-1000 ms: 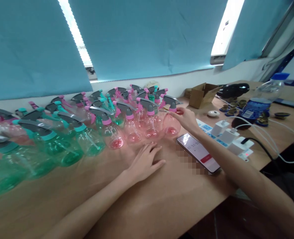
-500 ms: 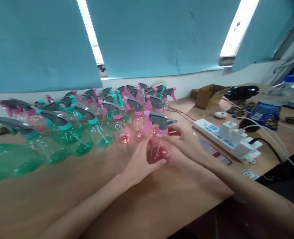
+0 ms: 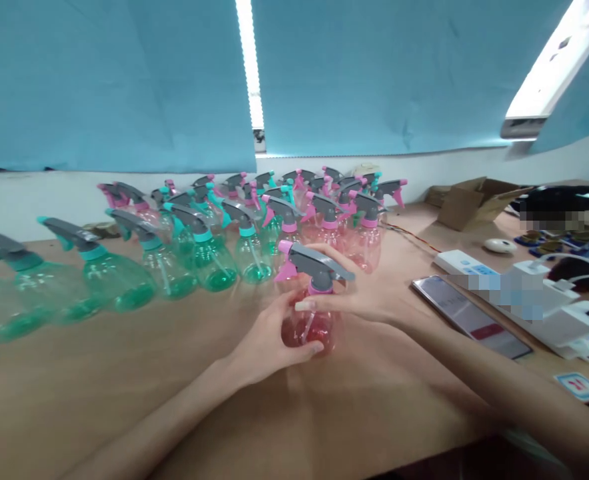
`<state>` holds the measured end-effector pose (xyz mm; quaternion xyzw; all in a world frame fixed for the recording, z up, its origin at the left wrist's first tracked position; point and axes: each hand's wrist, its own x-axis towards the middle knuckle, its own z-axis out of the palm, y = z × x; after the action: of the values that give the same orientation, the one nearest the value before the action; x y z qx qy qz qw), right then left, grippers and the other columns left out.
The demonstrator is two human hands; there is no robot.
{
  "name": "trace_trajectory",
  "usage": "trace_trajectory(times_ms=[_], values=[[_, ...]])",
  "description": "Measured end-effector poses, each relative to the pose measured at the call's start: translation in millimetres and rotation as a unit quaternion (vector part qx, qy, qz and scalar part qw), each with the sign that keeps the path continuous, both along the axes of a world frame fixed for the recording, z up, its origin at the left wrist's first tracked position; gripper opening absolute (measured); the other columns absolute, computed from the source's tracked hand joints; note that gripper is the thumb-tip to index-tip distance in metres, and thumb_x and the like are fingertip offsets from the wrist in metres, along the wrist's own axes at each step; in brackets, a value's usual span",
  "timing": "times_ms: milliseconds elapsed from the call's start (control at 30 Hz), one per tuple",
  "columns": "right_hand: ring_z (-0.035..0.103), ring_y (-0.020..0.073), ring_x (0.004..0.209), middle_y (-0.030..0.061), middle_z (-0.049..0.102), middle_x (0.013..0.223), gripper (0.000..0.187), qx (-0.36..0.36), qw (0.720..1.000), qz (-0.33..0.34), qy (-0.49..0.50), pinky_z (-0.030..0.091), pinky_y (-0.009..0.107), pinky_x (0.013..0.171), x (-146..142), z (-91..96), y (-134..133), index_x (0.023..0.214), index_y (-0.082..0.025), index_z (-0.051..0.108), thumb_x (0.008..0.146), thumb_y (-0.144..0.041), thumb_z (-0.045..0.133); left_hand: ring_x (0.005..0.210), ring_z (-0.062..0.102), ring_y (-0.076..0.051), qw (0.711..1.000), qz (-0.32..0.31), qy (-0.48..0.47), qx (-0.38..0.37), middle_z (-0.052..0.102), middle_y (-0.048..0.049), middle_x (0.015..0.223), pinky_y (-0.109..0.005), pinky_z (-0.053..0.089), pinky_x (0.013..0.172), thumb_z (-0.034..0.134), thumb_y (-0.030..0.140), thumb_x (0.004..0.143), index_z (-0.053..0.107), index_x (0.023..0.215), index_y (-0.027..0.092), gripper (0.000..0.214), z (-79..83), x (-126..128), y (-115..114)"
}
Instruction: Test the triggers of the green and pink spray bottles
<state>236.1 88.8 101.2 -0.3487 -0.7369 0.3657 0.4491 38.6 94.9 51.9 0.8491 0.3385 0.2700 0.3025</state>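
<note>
Three panels of blue blind (image 3: pixel 374 73) hang behind your wooden table (image 3: pixel 124 393), where spray bottles stand packed in rows toward the wall. Green bottles (image 3: pixel 218 267) line the front at left and pink bottles (image 3: pixel 367 243) cluster at right, a closeness that probably saves room while leaving each head within reach. Off to your right lie a white power strip (image 3: pixel 457 263), a cardboard box (image 3: pixel 467 203) and, nearer you, a phone (image 3: pixel 467 317), its screen perhaps turned up for a glance.

Just in front of the pink group, your two hands close around one pink spray bottle (image 3: pixel 322 325). Your left hand (image 3: pixel 264 337) curves about its lower body, thumb on the near face, likely to steady the smooth, round wall. Your right hand (image 3: pixel 362 293) lays its thumb across the neck, presumably to control the top; its other fingers are largely hidden. You hold the long axis close to upright. The gray spray head (image 3: pixel 319 267) points left and slightly away from you, its tail toward your right, the pink trigger (image 3: pixel 287 269) hanging beneath the nozzle. Whether the base touches wood, you cannot tell.
</note>
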Motion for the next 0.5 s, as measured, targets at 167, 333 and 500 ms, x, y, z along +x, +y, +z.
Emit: trace_trajectory(times_ms=[167, 333, 500], values=[[0.064, 0.0194, 0.092, 0.0032, 0.065, 0.112, 0.058, -0.013, 0.997, 0.074, 0.008, 0.056, 0.033, 0.07, -28, -8.5, 13, 0.129, -0.03, 0.05, 0.074, -0.02, 0.066, 0.127, 0.047, -0.035, 0.999, -0.034, -0.004, 0.001, 0.047, -0.008, 0.143, -0.051, 0.038, 0.104, 0.076, 0.038, 0.073, 0.045, 0.136, 0.027, 0.07, 4.2, -16, -4], [0.065, 0.0183, 0.088, -0.001, 0.068, 0.094, 0.052, -0.023, 0.997, 0.073, 0.015, 0.054, 0.035, 0.078, -39, -7.8, 12, 0.118, -0.028, 0.057, 0.07, -0.009, 0.052, 0.123, 0.052, -0.032, 0.999, -0.042, -0.009, -0.012, 0.052, -0.0067, 0.138, -0.048, 0.041, 0.102, 0.072, 0.038, 0.077, 0.037, 0.141, 0.028, 0.073, 4.0, -25, -2], [0.064, 0.0201, 0.072, -0.0028, 0.062, 0.067, 0.023, -0.063, 0.997, -0.005, -0.036, 0.053, 0.032, 0.061, -38, -1.8, 13, 0.084, -0.027, 0.064, 0.067, -0.016, 0.054, 0.129, 0.043, -0.035, 0.995, -0.011, 0.094, 0.038, 0.048, -0.0116, 0.141, -0.051, 0.037, 0.104, 0.07, 0.05, 0.077, 0.033, 0.143, 0.023, 0.08, -6.7, -35, 3]])
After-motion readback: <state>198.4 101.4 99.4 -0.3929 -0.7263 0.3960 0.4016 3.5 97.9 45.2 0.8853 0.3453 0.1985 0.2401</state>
